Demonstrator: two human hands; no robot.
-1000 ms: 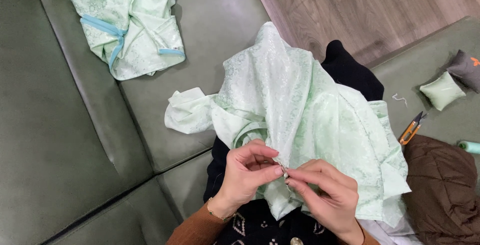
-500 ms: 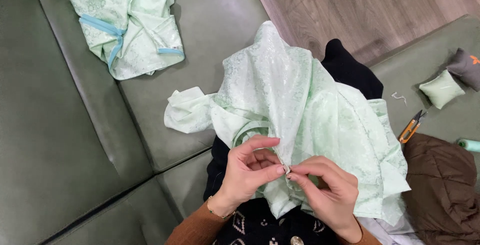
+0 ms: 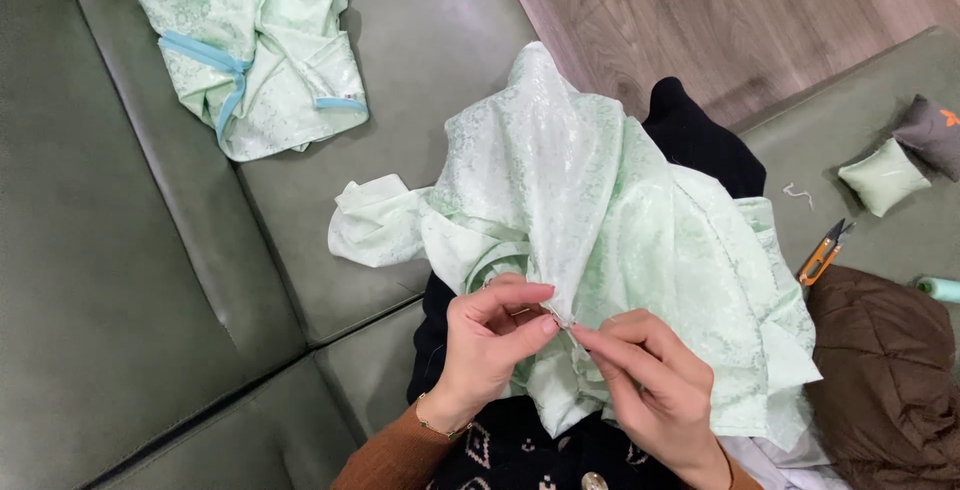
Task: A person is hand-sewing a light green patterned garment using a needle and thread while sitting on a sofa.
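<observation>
A pale green patterned garment [image 3: 620,240] lies bunched across my lap. My left hand [image 3: 490,335] pinches a fold of this fabric between thumb and fingers near its lower middle. My right hand [image 3: 645,380] meets it there, fingertips pinched on the same fold, where a small metallic item, too small to tell apart, shows between them. Both hands touch at the fabric's edge.
A second pale green garment with blue trim [image 3: 255,45] lies on the green sofa [image 3: 120,280] at upper left. Orange thread snips [image 3: 822,255], a small green cushion [image 3: 882,176], a brown quilted cloth [image 3: 885,380] and a teal spool [image 3: 940,288] sit at right. Wooden floor [image 3: 760,10] beyond.
My hands stay pinched together on the fabric; the fingers shifted slightly, with the left fingers closing down over the fold.
</observation>
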